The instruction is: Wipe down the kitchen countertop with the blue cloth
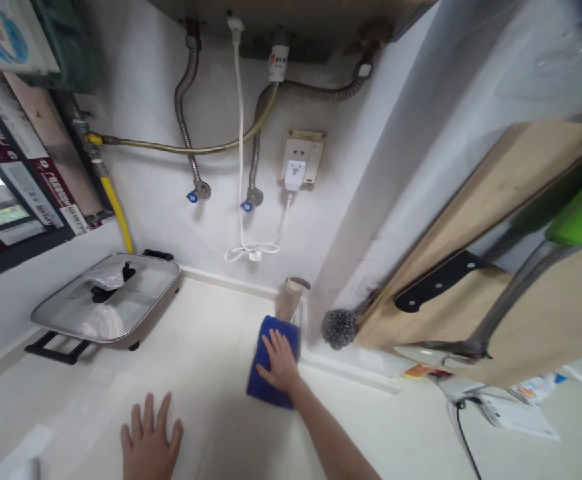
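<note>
My right hand lies flat with fingers spread on a folded blue cloth, pressing it against the white countertop. The cloth is close to the back corner, just in front of a small brownish cylindrical object by the wall. At the lower left, my left hand has its fingers spread over the countertop and holds nothing. Whether its palm touches the surface I cannot tell.
A rectangular electric pan with a glass lid stands at the left. A wire scourer, a black-handled knife and a wooden board are at the right. Hoses and a plugged-in socket line the back wall.
</note>
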`<state>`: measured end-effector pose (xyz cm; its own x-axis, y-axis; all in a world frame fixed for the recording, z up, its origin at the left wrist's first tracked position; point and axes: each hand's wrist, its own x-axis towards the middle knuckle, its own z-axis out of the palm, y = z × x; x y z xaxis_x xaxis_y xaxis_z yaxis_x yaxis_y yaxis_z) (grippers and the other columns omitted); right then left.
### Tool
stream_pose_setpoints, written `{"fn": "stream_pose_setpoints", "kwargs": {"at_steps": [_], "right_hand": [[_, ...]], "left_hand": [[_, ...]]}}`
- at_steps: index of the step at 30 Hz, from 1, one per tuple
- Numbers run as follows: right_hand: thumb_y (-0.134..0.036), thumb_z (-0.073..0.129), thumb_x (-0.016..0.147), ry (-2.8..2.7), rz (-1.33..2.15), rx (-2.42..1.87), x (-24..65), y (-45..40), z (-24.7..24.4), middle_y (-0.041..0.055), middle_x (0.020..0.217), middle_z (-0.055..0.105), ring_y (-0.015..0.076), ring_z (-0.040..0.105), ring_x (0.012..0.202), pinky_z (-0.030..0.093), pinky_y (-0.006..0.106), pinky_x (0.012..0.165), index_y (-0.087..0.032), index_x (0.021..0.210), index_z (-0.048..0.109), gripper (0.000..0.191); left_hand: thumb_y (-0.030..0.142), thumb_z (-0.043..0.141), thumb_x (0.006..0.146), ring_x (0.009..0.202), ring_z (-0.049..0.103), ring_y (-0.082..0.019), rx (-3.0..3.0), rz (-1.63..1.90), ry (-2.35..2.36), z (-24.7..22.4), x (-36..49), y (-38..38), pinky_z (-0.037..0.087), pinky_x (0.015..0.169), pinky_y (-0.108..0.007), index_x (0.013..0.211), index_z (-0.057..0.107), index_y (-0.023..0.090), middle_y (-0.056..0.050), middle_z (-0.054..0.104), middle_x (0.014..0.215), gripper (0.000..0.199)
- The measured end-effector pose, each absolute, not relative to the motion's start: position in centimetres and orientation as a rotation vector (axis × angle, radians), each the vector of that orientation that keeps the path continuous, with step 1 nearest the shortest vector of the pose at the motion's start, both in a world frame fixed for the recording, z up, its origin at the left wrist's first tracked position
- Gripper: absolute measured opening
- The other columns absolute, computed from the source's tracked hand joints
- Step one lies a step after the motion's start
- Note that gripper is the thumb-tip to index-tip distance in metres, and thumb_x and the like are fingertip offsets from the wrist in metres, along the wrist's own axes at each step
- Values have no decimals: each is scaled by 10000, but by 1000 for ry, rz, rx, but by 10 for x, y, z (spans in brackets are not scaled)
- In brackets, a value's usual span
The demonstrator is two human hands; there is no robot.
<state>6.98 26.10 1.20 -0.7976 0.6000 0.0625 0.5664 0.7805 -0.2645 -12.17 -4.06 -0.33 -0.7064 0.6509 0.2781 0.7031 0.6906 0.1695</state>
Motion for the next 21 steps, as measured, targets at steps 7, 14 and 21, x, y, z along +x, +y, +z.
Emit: {"fn": "stream_pose_setpoints", "kwargs": {"at_steps": [7,14,21], "right_hand": [[-574,516,875,-2862,420,-936,89,189,27,141,1650,-18,372,-10,1523,76,567,1240,-137,1572,157,897],[-586,481,896,-2925,518,-877,168,133,35,149,1654,-42,356,-58,1523,63,569,1239,-143,1574,136,881],[-604,480,896,-2864,515,-1015,268,101,23,140,1659,-35,361,-21,1527,104,594,1229,-181,1578,121,879]], "left_hand": [[421,299,942,1508,65,-394,-1108,-382,-2704,7,-120,-39,174,1170,-637,1461,456,159,-195,306,1581,602],[448,269,964,1483,111,-450,-1188,-397,-2688,21,-114,-38,183,1144,-669,1479,415,134,-249,285,1561,621],[498,234,979,1458,169,-452,-1227,-361,-2715,26,-110,-34,199,1131,-659,1489,378,165,-202,236,1597,626]]}}
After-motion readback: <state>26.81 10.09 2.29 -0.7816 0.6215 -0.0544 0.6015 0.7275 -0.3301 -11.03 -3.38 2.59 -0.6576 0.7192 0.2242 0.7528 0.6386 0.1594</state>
